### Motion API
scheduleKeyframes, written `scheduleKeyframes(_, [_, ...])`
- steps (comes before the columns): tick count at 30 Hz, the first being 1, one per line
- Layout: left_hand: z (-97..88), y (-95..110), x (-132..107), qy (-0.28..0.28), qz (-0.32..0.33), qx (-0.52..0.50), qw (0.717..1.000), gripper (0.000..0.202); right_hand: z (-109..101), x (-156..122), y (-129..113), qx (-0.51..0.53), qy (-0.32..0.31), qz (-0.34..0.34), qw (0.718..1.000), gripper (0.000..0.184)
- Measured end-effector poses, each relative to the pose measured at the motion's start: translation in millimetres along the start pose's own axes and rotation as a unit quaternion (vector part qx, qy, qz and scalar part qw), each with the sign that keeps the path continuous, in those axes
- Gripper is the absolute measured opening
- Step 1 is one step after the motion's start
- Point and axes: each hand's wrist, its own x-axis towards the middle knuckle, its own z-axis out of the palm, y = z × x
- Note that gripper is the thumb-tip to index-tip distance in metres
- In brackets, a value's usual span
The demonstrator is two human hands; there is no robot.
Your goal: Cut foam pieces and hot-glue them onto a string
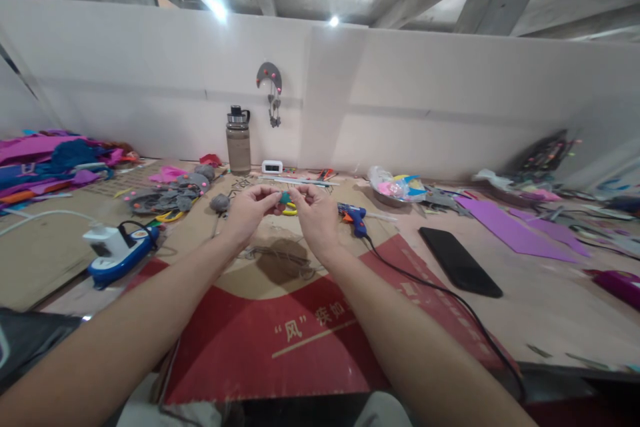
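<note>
Between the fingertips of both hands is a small green piece, too small to make out its kind. My left hand pinches it from the left, and my right hand pinches it from the right. They are held above a red and brown cardboard sheet. Just behind the fingers shows a yellow scissors handle. A ball of grey yarn lies left of my left hand. To the right of my right hand rests a blue glue gun with a black cord.
A black phone and purple sheets lie right. At left are a blue power strip, grey felt pieces and a colourful fabric pile. A bottle, small clock and filled bowl stand behind.
</note>
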Motion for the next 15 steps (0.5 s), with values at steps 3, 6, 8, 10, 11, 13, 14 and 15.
scheduleKeyframes(3, [0.7, 0.6, 0.0, -0.002, 0.003, 0.009, 1.000, 0.021, -0.1, 0.0, -0.1, -0.003, -0.001, 0.001, 1.000, 0.030])
scheduleKeyframes(6, [1.4, 1.5, -0.4, -0.003, 0.008, 0.017, 1.000, 0.020, -0.7, -0.1, -1.1, -0.001, 0.000, 0.006, 1.000, 0.030])
scheduleKeyframes(8, [1.6, 2.0, -0.7, -0.005, 0.009, 0.021, 1.000, 0.020, -1.2, -0.2, -1.3, 0.004, 0.000, 0.005, 1.000, 0.030])
scheduleKeyframes(10, [1.6, 2.3, -1.0, -0.007, 0.008, 0.024, 1.000, 0.020, -1.5, -0.5, -0.8, 0.009, -0.002, 0.002, 1.000, 0.030])
scheduleKeyframes(11, [1.4, 2.4, -1.1, -0.008, 0.008, 0.027, 1.000, 0.020, -1.6, -0.7, -0.4, 0.011, -0.003, 0.001, 1.000, 0.031])
scheduleKeyframes(13, [0.9, 2.1, -1.1, -0.011, 0.009, 0.037, 0.999, 0.020, -1.5, -0.9, 0.5, 0.012, -0.002, 0.004, 1.000, 0.031])
scheduleKeyframes(14, [0.6, 1.8, -1.0, -0.012, 0.012, 0.043, 0.999, 0.019, -1.3, -0.9, 1.0, 0.013, -0.001, 0.005, 1.000, 0.031])
scheduleKeyframes(15, [0.3, 1.4, -0.9, -0.013, 0.015, 0.048, 0.999, 0.019, -1.1, -0.9, 1.5, 0.014, -0.001, 0.005, 1.000, 0.031])
